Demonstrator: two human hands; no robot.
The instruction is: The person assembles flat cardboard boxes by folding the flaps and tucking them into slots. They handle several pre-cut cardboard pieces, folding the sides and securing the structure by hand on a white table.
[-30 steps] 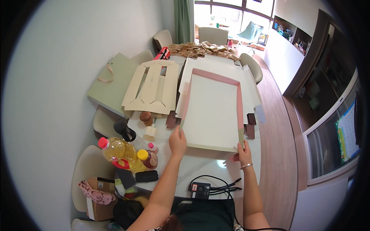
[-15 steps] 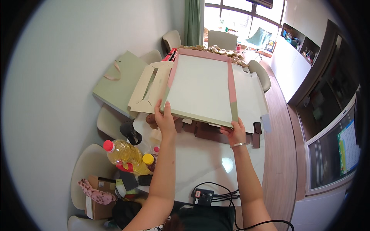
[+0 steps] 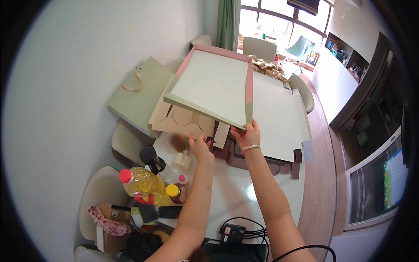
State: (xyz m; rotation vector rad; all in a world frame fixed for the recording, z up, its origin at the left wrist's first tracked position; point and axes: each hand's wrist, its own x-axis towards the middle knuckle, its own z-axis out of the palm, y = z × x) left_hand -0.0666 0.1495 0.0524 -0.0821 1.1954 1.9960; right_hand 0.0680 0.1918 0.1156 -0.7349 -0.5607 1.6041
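A shallow box lid (image 3: 212,83), white inside with pink and green walls, hangs tilted over the table. My right hand (image 3: 248,139) grips its near right corner, fingers wrapped round the edge. Below the lid's near left side is my left hand (image 3: 200,149), apart from it, fingers spread and holding nothing. Beside that hand are a blurred brown round thing (image 3: 179,142) and a small cream container (image 3: 181,161). A beige folded cardboard insert (image 3: 181,121) lies partly under the lid. Brown cardboard pieces (image 3: 257,162) lie near my right hand, under a large white sheet (image 3: 279,115).
A green gift bag (image 3: 139,94) leans at the left. Near the table's left edge stand a yellow oil bottle (image 3: 146,185), a yellow-capped jar (image 3: 176,192) and a black-topped bottle (image 3: 152,158). A black device (image 3: 232,233) with cables lies in front. Crumpled brown paper (image 3: 267,68) sits at the far end.
My left hand has let go of the lid and moved a little right and down. The lid has shifted left and turned, now held by my right hand alone. The view has shifted slightly.
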